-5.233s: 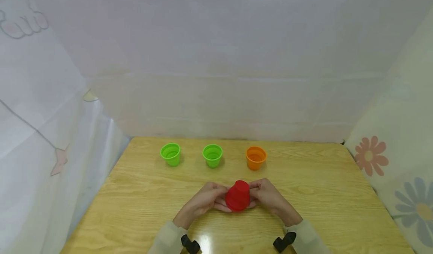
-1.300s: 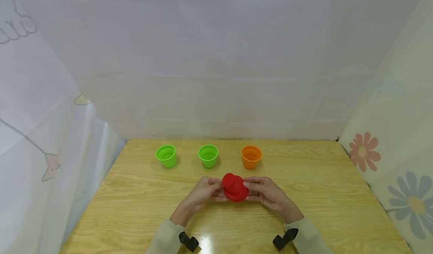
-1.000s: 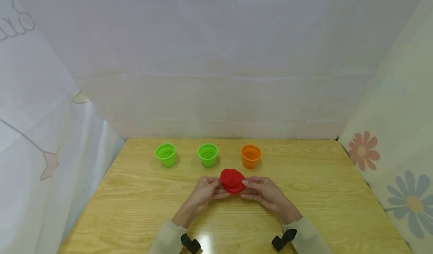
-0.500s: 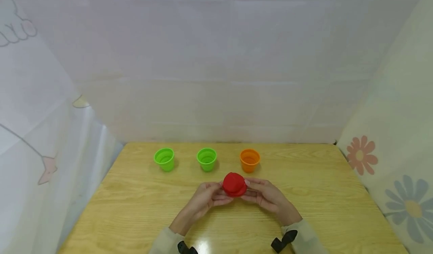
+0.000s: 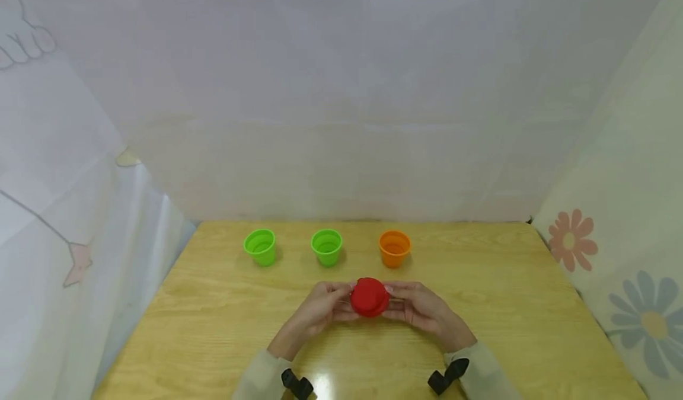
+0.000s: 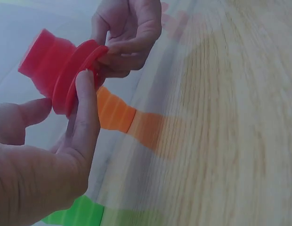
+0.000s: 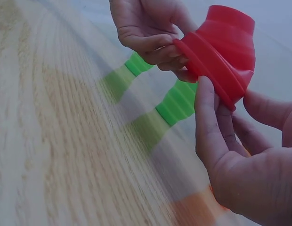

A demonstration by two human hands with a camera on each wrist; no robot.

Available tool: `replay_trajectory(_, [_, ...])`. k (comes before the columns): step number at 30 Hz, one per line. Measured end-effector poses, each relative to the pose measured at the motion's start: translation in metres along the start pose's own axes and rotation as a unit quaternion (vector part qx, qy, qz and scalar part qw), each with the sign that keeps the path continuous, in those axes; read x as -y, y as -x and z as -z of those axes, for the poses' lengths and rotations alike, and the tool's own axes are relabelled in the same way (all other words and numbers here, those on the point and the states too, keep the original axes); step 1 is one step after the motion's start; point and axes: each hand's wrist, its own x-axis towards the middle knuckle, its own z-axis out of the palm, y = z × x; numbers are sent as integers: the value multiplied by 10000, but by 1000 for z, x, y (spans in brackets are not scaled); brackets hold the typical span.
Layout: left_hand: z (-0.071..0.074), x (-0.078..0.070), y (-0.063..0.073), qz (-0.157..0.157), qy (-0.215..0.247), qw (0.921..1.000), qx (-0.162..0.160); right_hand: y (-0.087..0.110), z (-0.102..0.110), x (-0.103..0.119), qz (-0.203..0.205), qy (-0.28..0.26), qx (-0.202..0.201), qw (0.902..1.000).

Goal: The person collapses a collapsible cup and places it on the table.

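A red collapsible cup (image 5: 369, 297) is held upside down above the table, its base turned up toward the head camera. Both wrist views show its stepped wall, partly folded near the rim and skewed to one side. My left hand (image 5: 322, 308) pinches the rim from the left, thumb against the outer wall and fingers beneath. From the other side my right hand (image 5: 425, 311) grips the rim the same way, thumb on the wall, as the right wrist view shows on the cup (image 7: 226, 47). The cup's inside is hidden.
Behind the hands, a green cup (image 5: 260, 248), another green cup (image 5: 327, 248) and an orange cup (image 5: 394, 249) stand upright in a row on the wooden table (image 5: 507, 305). A pale cloth (image 5: 363, 121) hangs behind the table, with printed flowers at the right.
The red cup stood taller, base up, about five seconds ago, then its base leaned left. Now it looks shorter, its base facing the head camera. Both hands have kept their hold.
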Motion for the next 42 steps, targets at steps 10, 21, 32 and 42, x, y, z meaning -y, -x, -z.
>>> replay_trajectory(10, [-12, -3, 0, -110, 349, 9989, -300, -1, -1, 3, 350, 49, -410, 9985])
replay_trajectory(21, [-10, 2, 0, 34, 179, 9997, -130, 0, -2, 2, 168, 109, -455, 9988])
replay_trajectory(32, [-6, -3, -2, 264, -466, 9984, -190, -1, -1, -3, 113, 346, -376, 9986])
replay_trajectory(42, [-4, -2, -7, 284, -165, 9992, -211, -3, -3, -3, -41, 342, -543, 9979])
